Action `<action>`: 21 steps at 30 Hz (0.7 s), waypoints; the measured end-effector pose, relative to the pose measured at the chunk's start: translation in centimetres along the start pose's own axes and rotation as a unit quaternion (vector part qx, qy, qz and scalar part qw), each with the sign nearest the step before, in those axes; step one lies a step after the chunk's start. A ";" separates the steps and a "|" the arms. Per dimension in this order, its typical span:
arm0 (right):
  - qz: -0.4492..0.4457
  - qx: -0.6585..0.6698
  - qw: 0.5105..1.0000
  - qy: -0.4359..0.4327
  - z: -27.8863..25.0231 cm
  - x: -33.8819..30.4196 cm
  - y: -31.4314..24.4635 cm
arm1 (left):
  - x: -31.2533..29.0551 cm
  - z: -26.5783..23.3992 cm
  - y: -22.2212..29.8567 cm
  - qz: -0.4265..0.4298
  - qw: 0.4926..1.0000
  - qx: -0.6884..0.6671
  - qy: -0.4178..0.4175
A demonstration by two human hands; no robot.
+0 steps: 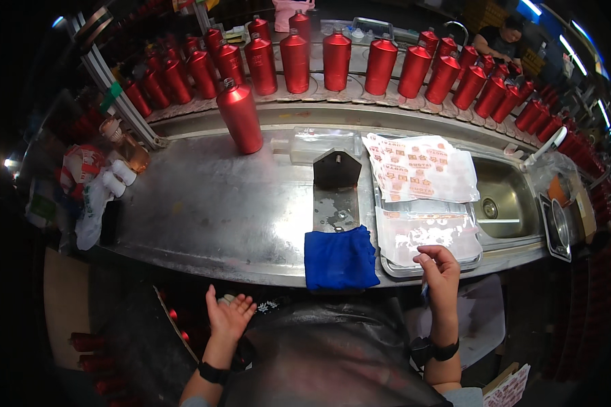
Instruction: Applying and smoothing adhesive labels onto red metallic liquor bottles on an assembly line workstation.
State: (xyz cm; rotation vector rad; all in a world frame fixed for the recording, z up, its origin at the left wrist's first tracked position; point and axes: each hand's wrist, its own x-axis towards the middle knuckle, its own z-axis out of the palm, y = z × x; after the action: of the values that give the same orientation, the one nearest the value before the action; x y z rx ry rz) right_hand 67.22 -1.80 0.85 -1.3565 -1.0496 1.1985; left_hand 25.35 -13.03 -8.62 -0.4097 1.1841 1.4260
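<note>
My left hand [228, 315] hangs open, palm up, below the front edge of the steel counter [210, 203], holding nothing. My right hand [439, 266] rests at the front rim of a tray [414, 268] of clear printed label sheets [424, 230], fingers curled on the sheets' near edge. A stack of red-and-white printed sheets [421, 166] lies just behind. A blue cloth [340, 258] lies on the counter's front edge between my hands. One red bottle [239, 117] stands alone on the counter, far from both hands.
A curved row of red bottles [337, 60] runs along the conveyor behind the counter. A dark metal bracket [337, 169] stands mid-counter. A steel sink [506, 200] lies at right. Bags and a glass bottle [125, 146] sit at left. Another person [501, 39] works far right.
</note>
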 end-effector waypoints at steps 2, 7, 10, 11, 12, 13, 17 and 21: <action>-0.008 0.004 1.000 0.023 0.0 -0.1 -0.7 | -0.8 -1.9 0.2 -0.029 0.997 0.055 -0.034; -0.002 -0.021 1.000 0.015 0.3 -0.2 -2.4 | -5.3 5.2 2.7 0.229 0.949 0.117 -0.184; -0.018 -0.026 0.999 0.008 0.6 -0.2 -3.0 | -5.1 9.3 4.3 0.260 0.929 0.144 -0.221; -0.019 -0.032 0.999 0.007 0.7 -0.2 -3.3 | -5.0 10.4 4.7 0.259 0.930 0.142 -0.219; -0.019 -0.034 0.999 0.004 0.7 -0.3 -3.6 | -5.1 11.4 5.0 0.274 0.920 0.153 -0.234; -0.016 -0.036 0.999 -0.004 0.8 -0.4 -3.9 | -5.2 12.2 5.3 0.289 0.910 0.163 -0.249; -0.001 -0.040 0.999 -0.016 0.6 -0.3 -4.7 | -4.8 15.2 7.0 0.362 0.870 0.205 -0.266; -0.056 -0.050 0.997 -0.014 1.1 0.5 -4.5 | -2.7 17.5 8.1 0.412 0.843 0.248 -0.240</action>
State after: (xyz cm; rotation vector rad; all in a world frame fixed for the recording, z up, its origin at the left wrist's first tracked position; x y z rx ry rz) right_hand 66.20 -0.63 5.28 -1.3420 -1.2046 1.0964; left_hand 25.44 1.50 4.38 0.8884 1.2919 1.6953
